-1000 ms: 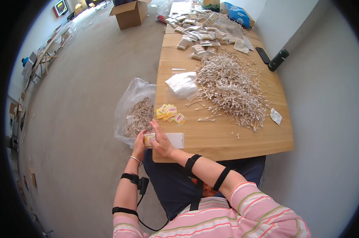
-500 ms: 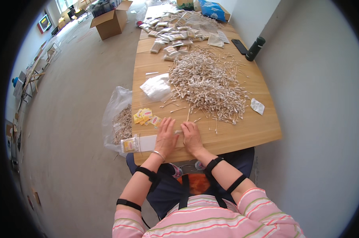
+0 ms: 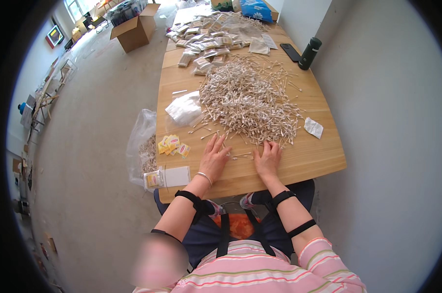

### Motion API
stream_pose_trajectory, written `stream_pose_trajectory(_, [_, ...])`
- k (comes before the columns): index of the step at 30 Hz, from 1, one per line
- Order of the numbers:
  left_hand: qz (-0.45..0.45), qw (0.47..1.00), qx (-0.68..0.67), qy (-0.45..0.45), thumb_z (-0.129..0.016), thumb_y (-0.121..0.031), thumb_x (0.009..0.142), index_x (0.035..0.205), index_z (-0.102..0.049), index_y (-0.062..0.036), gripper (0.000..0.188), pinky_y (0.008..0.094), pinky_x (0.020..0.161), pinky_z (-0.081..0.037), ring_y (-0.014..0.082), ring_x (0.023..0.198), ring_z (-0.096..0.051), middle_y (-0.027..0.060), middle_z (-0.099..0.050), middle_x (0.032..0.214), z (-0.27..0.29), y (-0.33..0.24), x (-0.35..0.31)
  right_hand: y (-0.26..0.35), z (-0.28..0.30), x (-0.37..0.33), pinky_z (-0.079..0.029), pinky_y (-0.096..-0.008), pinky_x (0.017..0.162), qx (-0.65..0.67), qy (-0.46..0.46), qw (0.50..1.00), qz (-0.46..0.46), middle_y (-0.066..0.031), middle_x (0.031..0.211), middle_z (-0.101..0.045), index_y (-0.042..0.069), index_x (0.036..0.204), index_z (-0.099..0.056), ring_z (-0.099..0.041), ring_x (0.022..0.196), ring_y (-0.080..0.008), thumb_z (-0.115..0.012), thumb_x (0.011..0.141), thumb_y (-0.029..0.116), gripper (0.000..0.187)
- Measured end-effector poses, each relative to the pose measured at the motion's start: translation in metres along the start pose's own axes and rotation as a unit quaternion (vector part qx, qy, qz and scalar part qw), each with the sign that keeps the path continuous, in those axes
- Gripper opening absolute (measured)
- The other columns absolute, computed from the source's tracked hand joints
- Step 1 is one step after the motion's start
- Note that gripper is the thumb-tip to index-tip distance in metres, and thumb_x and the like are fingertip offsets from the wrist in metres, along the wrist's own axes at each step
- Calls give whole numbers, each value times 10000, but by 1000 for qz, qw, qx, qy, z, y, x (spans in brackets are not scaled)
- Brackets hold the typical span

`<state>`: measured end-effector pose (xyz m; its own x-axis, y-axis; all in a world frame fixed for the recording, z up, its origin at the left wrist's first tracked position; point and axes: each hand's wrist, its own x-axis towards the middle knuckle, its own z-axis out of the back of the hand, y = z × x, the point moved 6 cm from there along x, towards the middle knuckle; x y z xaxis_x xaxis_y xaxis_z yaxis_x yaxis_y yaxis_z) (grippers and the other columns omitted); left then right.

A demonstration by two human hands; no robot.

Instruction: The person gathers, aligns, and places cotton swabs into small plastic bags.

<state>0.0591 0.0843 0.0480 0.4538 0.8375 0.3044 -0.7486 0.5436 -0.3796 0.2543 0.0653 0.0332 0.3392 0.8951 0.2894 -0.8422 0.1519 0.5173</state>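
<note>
A dark green bottle (image 3: 310, 53) stands upright on the wooden table (image 3: 309, 158) near the pale wall (image 3: 391, 127), just beside a black phone (image 3: 290, 52) lying flat. A blue, white-flowered pack (image 3: 256, 10) sits at the far end. On the grey floor (image 3: 89, 146) stands an open cardboard box (image 3: 133, 36); a framed panel (image 3: 55, 36) and a bright window (image 3: 77, 9) show at upper left

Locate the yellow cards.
Head view: the yellow cards lie on the table near its left edge, left of the left hand, between the clear bags and the swab pack.
</note>
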Motion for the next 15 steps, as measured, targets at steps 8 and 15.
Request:
stream_pose_trajectory(8, [-46, 996, 15, 75, -615, -108, 794, 1146, -606, -115, 352, 380, 1057, -355, 279, 1318, -361, 67, -514, 1312, 7, 33, 13, 12, 3, -7, -368, -453, 889, -13, -20, 997, 78, -68, 1088, -509, 98, 1069, -619, -449, 1045, -287, -693, 751, 244, 358])
stream_pose_trajectory(15, [-61, 998, 24, 18, -557, -56, 764, 980, -656, -96, 241, 353, 936, -440, 248, 1046, -540, 56, -616, 982, 11, 28, 11, 28, -1, -19, -378, -439, 859, -21, 50, 997, 55, -34, 1065, -521, 124, 1075, -626, -457, 1039, -263, -689, 754, 222, 342])
